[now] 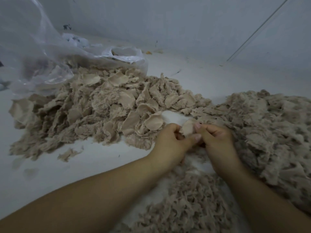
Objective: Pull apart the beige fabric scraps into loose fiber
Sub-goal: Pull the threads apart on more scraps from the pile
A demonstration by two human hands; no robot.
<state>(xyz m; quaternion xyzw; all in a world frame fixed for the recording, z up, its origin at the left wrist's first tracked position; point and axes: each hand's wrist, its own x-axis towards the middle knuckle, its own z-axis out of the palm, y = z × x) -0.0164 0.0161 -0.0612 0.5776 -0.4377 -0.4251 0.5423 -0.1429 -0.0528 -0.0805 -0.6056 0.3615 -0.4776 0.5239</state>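
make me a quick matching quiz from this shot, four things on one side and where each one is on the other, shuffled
Things
1. beige fabric scrap
2. clear plastic bag
3. heap of loose beige fiber
4. pile of whole beige scraps

Places
A. far left, by the wall
B. right of the hands
C. pinched between left hand and right hand
D. middle left, spilling from the bag

Pairs: 1-C, 2-A, 3-B, 4-D

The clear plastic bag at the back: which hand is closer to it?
The left hand. The clear plastic bag lies far off to the left; the right hand sits farther right. Both hands pinch one beige fabric scrap.
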